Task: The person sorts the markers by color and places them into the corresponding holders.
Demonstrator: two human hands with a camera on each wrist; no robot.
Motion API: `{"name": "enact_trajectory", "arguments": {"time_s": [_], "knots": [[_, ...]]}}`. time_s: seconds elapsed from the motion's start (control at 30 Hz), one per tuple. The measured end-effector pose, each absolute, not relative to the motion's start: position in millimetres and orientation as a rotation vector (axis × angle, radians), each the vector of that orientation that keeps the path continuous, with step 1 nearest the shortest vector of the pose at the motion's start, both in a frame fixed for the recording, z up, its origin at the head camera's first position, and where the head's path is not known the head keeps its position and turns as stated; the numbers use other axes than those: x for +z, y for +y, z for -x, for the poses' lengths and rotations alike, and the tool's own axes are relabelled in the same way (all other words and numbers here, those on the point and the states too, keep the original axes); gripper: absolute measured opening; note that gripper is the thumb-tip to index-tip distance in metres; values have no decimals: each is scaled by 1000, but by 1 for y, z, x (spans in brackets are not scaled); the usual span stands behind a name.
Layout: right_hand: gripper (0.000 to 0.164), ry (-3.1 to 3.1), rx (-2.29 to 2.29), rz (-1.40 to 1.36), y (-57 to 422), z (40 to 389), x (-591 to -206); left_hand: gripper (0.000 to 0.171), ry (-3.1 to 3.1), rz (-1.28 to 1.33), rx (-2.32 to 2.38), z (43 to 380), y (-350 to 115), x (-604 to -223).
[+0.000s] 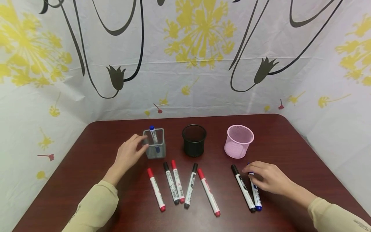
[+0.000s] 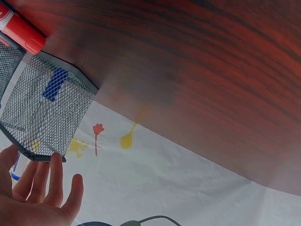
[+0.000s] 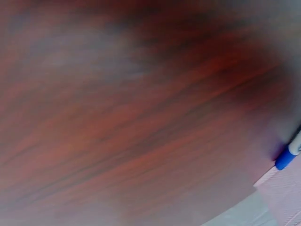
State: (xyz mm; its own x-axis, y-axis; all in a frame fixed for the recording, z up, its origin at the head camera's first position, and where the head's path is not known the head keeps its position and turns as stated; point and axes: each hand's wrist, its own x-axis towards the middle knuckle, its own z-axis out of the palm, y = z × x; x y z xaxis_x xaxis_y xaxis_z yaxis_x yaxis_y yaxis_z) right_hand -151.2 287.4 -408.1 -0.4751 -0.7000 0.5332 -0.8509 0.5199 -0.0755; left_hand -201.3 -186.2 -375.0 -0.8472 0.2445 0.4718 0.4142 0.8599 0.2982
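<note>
My left hand [image 1: 128, 154] is at the left side of a grey square mesh pen holder [image 1: 156, 154], fingers spread and fingertips right at its rim. Inside the holder [image 2: 51, 113] a blue-capped whiteboard marker [image 1: 154, 135] stands tilted. Over on the right, my right hand [image 1: 268, 177] reaches across the upper part of a blue marker [image 1: 255, 195] lying on the table, its thumb and fingertips close around that end. Beside it lies a black marker [image 1: 243, 188]. The right hand does not show in the right wrist view, where a blue marker end [image 3: 285, 159] appears.
A black round mesh holder [image 1: 194, 148] and a pink round mesh holder [image 1: 236, 149] stand along the back of the dark red table [image 1: 130, 209]. Red markers [image 1: 156, 190] and black markers [image 1: 171, 183] lie in the middle. A patterned white cloth [image 1: 188, 93] hangs behind.
</note>
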Motion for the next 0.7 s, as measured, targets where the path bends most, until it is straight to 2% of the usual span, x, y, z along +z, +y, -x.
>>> {"name": "enact_trajectory", "arguments": {"time_s": [0.37, 0.7], "knots": [[41, -2291, 215, -1449, 307, 146, -417, 37, -2621, 476, -557, 201, -185, -374], [44, -2175, 2, -1534, 301, 149, -423, 37, -2618, 475, -551, 199, -185, -372]]}}
